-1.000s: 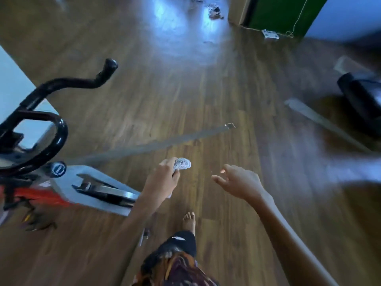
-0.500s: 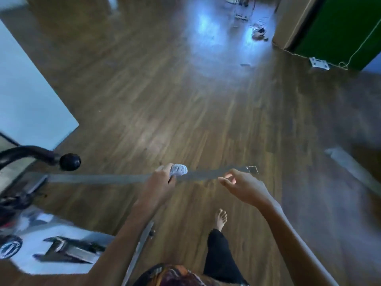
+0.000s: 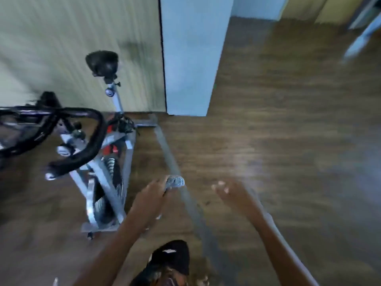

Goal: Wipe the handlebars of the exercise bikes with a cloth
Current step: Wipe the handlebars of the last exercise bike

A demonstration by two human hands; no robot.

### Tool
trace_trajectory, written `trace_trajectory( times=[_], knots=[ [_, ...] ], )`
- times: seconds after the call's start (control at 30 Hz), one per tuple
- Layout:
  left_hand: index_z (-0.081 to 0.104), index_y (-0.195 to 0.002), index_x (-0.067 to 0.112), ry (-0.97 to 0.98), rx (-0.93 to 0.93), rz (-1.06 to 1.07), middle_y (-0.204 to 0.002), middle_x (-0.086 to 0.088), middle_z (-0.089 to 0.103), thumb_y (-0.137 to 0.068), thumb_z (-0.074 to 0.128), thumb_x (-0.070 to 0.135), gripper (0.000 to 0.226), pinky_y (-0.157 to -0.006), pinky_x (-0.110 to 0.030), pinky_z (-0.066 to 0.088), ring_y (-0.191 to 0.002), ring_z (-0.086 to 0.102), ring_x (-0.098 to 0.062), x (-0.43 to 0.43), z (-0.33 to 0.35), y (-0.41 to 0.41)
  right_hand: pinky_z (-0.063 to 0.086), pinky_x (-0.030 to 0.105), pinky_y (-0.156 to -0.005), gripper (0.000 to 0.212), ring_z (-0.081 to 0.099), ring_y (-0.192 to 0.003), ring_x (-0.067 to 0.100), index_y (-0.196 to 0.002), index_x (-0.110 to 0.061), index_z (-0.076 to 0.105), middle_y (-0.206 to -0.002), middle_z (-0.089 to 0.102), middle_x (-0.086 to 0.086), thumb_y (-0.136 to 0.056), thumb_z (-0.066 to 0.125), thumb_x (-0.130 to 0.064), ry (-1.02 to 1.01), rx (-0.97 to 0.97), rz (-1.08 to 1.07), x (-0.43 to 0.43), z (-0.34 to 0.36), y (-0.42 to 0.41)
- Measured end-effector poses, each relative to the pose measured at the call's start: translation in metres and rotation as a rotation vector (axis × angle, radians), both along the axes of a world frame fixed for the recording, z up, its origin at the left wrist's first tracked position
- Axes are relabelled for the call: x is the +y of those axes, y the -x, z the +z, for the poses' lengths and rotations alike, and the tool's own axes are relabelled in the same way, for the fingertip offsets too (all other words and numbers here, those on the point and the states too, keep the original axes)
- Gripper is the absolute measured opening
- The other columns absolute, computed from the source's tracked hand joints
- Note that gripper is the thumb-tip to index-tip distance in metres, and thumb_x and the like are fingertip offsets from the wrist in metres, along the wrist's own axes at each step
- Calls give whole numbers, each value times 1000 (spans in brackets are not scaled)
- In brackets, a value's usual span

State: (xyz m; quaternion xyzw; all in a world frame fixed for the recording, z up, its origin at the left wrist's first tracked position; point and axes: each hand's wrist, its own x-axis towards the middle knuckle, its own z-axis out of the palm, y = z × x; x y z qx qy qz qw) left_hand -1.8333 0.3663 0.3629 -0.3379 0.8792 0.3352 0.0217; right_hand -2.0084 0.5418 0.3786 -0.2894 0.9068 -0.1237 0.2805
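Wooden floor (image 3: 288, 141); left hand (image 3: 151, 196) grips cloth (image 3: 175, 181), right hand (image 3: 235, 195) relaxed (labels on bike (image 3: 128, 157) blurred)

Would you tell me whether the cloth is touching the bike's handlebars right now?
No, the left hand holds the cloth over the floor, well clear of the black handlebars.

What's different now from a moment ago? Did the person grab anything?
The view has swung toward the exercise bike: half a second ago only a handlebar tip showed at the left edge, now its handlebars and saddle show. Nothing was taken or let go. The left hand still grips the cloth; the right hand stays empty and open.
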Motion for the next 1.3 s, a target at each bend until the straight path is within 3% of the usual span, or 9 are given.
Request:
trace_trajectory(
  times=[0.1,0.3,0.47,0.57,0.67,0.8,1.07,1.13,1.3],
  knots=[
    [48,-135,14,33,-26,287,-127,-11,58,-100,43,31,39,-92,-38,44,-115,56,-30,-6,3,-8,35,31,-69,32,60,-85,19,-82,-21,55,-67,48,-4,-88,58,-52,154,-131,212,-63,-3,28],
    [57,-119,23,83,155,840,-94,-1,66,-95,52,21,24,-70,-34,50,-89,66,-28,-1,9,-45,39,10,-66,22,57,-79,3,-100,-16,60,-91,65,-4,-95,57,-37,229,-149,715,-152,5,38],
    [58,-98,17,181,397,1394,-66,8,55,-92,57,15,6,-55,-31,37,-64,53,-25,26,36,-75,55,31,-76,37,66,-81,1,-95,-27,64,-86,70,-11,-85,50,-59,333,-147,1027,-213,27,31],
    [61,-109,14,377,421,1589,-80,2,62,-93,56,14,16,-63,-31,41,-73,57,-23,30,65,-84,45,6,-62,12,62,-69,-8,-86,-24,64,-74,67,-10,-92,60,-34,510,-157,1141,-249,52,14],
    [60,-114,15,520,399,1681,-95,-4,65,-94,54,17,21,-70,-32,43,-86,59,-26,18,90,-86,42,7,-60,13,59,-68,-7,-85,-28,61,-71,63,-12,-94,59,-37,689,-186,1216,-280,67,-5],
    [57,-115,16,589,395,1742,-104,-4,65,-94,52,18,22,-73,-35,47,-88,59,-25,-9,110,-67,52,34,-65,34,65,-76,11,-90,-29,64,-76,68,-10,-88,44,-56,745,-228,1275,-311,59,-17],
    [58,-115,15,842,450,1764,-89,6,59,-97,51,15,20,-59,-14,39,-67,53,-2,-28,119,-2,29,12,-45,31,53,-50,-2,-78,-27,59,-56,56,-14,-88,41,-50,829,-249,1426,-345,49,3],
    [57,-117,15,898,415,1753,-96,3,63,-97,51,17,21,-62,-21,45,-70,57,-7,-32,121,9,32,13,-42,38,53,-47,0,-78,-24,61,-56,57,-12,-89,39,-53,885,-281,1415,-358,44,3],
    [50,-124,15,922,141,1733,-123,-3,56,-96,49,25,29,-67,-40,53,-92,59,-26,-53,101,20,48,38,-76,48,57,-77,15,-90,-17,66,-80,61,-5,-91,33,-52,997,-241,1449,-379,29,-10]
  ],
)
